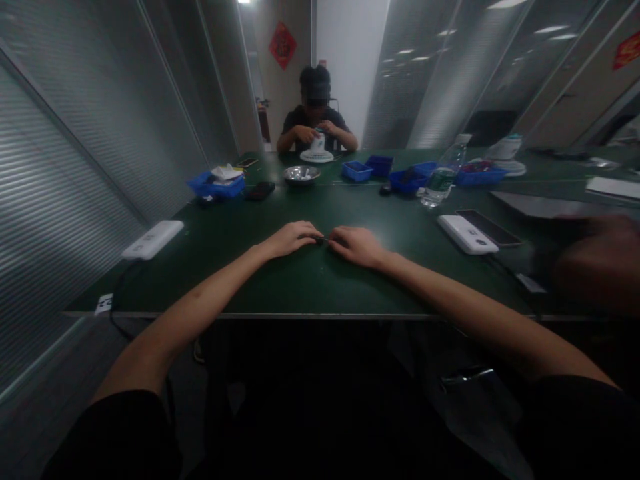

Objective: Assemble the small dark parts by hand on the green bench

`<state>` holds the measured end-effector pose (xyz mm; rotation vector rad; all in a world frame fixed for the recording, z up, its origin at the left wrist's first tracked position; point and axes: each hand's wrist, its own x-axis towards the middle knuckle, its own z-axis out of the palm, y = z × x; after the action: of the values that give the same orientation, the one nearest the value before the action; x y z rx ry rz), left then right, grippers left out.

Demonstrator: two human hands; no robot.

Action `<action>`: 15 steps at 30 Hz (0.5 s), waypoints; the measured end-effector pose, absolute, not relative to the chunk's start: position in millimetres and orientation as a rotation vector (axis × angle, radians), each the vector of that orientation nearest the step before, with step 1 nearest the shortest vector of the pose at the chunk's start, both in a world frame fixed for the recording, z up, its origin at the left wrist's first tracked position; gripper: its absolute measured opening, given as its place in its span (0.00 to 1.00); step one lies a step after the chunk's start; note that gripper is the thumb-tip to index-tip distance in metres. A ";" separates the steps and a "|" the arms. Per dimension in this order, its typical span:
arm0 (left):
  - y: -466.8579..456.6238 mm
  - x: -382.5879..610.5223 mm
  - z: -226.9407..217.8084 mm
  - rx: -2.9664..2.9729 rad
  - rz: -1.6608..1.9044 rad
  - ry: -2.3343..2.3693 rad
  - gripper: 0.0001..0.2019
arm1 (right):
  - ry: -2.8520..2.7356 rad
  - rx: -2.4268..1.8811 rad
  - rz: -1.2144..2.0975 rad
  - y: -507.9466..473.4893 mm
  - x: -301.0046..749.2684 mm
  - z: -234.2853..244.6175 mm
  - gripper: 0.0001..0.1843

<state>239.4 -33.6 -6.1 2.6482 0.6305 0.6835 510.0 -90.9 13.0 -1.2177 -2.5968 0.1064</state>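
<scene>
Both my hands rest low over the middle of the green table (280, 287), their fingertips almost meeting. My left hand (294, 238) is closed in a pinch on a small dark piece (321, 240), too small to name. From that piece a thin dark strand reaches across to my right hand (356, 245), whose curled fingertips are closed around its other end. Most of what lies between the right fingers is hidden by the hand itself.
White power banks (466, 233) lie at both sides, cables attached. Farther back are a water bottle (443, 175), blue trays (357, 171), a metal bowl (301, 175) and a phone (260, 191). Opposite, a person (316, 113) handles a white fan-like object. At right, another person's hand (600, 263) is blurred.
</scene>
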 end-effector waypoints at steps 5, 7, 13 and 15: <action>-33.0 240.1 -8.8 2.650 0.698 0.653 0.15 | -2.604 -1.210 0.106 -91.7 510.2 14.6 0.18; -32.7 240.6 -9.6 2.645 0.705 0.642 0.15 | -2.605 -1.202 0.111 -91.7 510.6 14.3 0.18; -34.8 241.8 -7.3 2.594 0.708 0.627 0.14 | -2.604 -1.203 0.117 -91.9 511.9 13.6 0.18; -35.2 241.7 -7.3 2.571 0.714 0.635 0.14 | -2.603 -1.211 0.130 -92.4 512.1 14.4 0.18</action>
<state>241.7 -35.2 -7.3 2.5715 0.6348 0.7135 512.1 -92.4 14.4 -1.2112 -2.6033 0.1301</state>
